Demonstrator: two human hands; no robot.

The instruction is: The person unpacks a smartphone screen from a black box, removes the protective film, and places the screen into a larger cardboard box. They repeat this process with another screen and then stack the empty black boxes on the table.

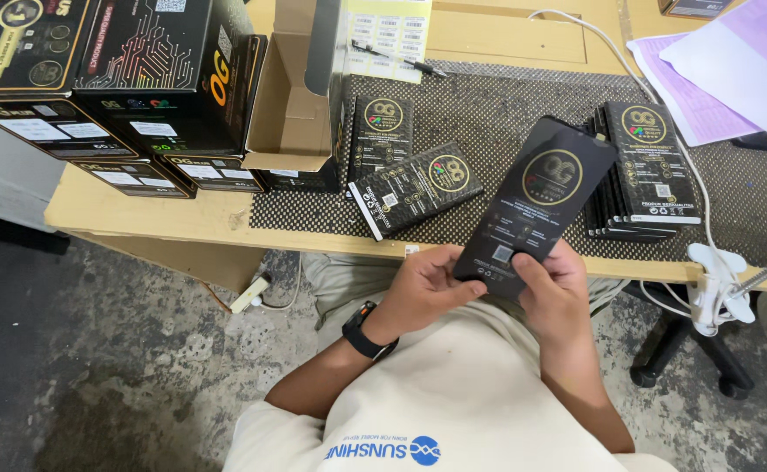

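both hands grip one flat black rectangular cardboard package with a gold round emblem (536,205), held tilted over the near edge of the light wooden bench (139,214), its lower end at the person's chest. the left hand (423,293), with a black wristwatch (364,332) on its wrist, pinches the package's lower left corner, thumb on the front face. the right hand (554,297) wraps the lower right edge, thumb pressed on the front near a small square code mark. both hands are closed on it, not loose.

around it: a black dotted mat (488,140) covers the bench middle. on the mat lies a second flat black package of the same kind (414,188), angled, just left of the held one and not touching it. a third one stands upright (382,135) against an open brown-lined carton (292,96). to the right, a stack of the same black packages (641,175) sits on the mat, partly hidden behind the held package's top corner. stacked large black printed boxes (113,79) fill the bench's left end. purple paper sheets (724,70) lie at far right. a white cable (663,114) runs across the mat to a white clamp (715,284) on the bench edge. a white label sheet (392,35) with a pen on it lies behind the carton.

the held package is matte black, gold ring emblem in its upper half, fine pale print below, no visible dents.
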